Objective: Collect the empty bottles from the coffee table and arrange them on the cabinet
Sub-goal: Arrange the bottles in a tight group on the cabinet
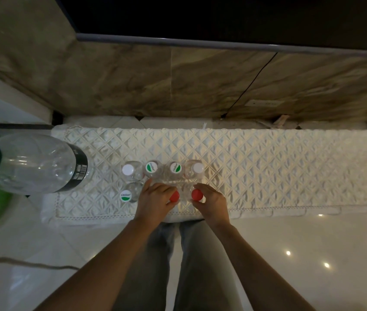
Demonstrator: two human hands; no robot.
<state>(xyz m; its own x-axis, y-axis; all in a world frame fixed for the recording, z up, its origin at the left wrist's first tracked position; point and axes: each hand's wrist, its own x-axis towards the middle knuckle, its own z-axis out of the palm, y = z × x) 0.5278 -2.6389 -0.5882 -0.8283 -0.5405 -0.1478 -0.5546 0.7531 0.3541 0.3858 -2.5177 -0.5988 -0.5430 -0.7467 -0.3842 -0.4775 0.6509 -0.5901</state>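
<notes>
Two clear plastic bottles with red caps stand upright on the cabinet's white quilted cloth (245, 158), near its front edge. The left hand (155, 200) curls round the left red-capped bottle (174, 196); the right hand (211, 202) pinches the right red-capped bottle (197, 195). Just behind them runs a row of four clear bottles: two with white caps (128, 169), two with green-and-white caps (151, 167) reading "Cestbon". A fifth such cap (126, 195) sits left of the hands. Farther left lies a big clear bottle (36, 163) with a black label.
</notes>
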